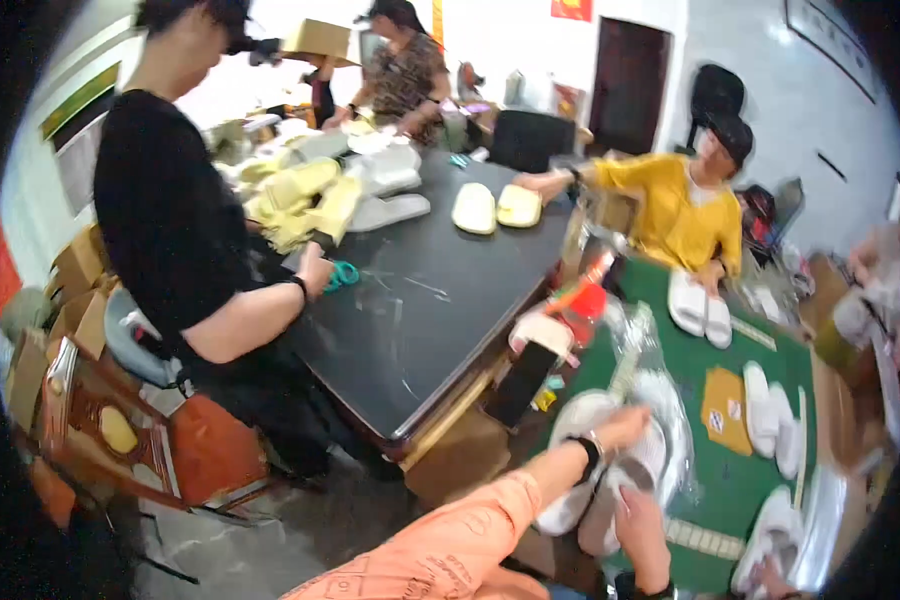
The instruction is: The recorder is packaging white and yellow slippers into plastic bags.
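Observation:
My left hand (623, 428), reaching in from an orange sleeve with a dark wristband, is closed over a pair of pale slippers. Its fingers appear to pinch a clear plastic bag (678, 425) that lies along the slippers' right side. My right hand (642, 530) grips the heel end of the nearer pale slipper (602, 515), thumb on top. The other slipper (567, 510) of the pair lies to its left, partly under my left forearm. Motion blur hides the exact finger contact.
The green tabletop (670, 350) holds more white slippers (760, 410), a brown card (725, 410) and crumpled plastic. A yellow-clad person (670, 200) touches slippers across from me. Another person's hand (770, 580) is at lower right. Slippers are piled on the black table (400, 330) beside a black-clad person (170, 210).

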`<state>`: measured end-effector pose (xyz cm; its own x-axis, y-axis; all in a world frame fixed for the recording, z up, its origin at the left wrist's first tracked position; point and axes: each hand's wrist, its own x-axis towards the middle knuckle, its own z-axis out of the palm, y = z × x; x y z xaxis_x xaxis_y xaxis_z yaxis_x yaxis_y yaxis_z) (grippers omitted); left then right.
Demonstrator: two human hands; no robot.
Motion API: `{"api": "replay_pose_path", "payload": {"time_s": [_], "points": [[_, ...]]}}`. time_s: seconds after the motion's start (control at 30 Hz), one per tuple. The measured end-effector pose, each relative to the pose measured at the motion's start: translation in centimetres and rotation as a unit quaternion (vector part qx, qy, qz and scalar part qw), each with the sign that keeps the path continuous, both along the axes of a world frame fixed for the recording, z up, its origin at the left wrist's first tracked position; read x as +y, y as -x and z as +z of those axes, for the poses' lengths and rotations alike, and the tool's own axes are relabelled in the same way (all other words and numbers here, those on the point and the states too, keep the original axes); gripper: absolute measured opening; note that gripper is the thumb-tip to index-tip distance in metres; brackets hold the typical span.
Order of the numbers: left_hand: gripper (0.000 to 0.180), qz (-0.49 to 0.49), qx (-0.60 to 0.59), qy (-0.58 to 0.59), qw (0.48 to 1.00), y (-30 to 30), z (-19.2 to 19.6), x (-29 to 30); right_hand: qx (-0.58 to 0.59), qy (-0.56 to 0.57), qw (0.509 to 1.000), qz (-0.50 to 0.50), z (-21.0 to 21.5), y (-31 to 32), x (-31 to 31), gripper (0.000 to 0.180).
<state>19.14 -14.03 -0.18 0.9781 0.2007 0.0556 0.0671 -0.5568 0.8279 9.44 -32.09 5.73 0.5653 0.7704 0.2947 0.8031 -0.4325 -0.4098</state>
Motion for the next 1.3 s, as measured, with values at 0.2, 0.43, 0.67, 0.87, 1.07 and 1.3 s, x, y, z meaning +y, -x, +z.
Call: {"api": "replay_pose_path", "payload": {"time_s": [0.2,0.43,0.67,0.87,1.07,1.3], "points": [[0.022,0.021,-0.015,0.046,0.999,0.7,-3.3,7.7,0.081,0.054,0.995,-0.032,0.1,0.1,4.1,0.02],[0.018,-0.004,0.01,0.045,0.999,-1.6,-1.4,3.8,0.035,0.075,0.995,-0.054,-2.9,-1.4,1.0,0.026],[0.017,0.006,0.027,0.057,0.998,-1.1,-1.8,4.0,0.152,0.149,0.974,-0.075,0.5,1.8,3.4,0.026],[0.018,-0.016,0.053,0.066,0.996,-1.6,-0.9,3.5,0.074,0.084,0.989,-0.097,-1.1,-0.5,3.6,0.02],[0.021,-0.058,0.066,0.012,0.996,-2.0,-1.0,4.1,-0.054,0.182,0.982,0.003,-1.7,-2.5,4.3,0.018],[0.021,-0.081,0.064,-0.013,0.995,-1.9,-1.6,4.4,-0.133,0.111,0.982,0.076,-6.7,-6.2,5.0,0.015]]}}
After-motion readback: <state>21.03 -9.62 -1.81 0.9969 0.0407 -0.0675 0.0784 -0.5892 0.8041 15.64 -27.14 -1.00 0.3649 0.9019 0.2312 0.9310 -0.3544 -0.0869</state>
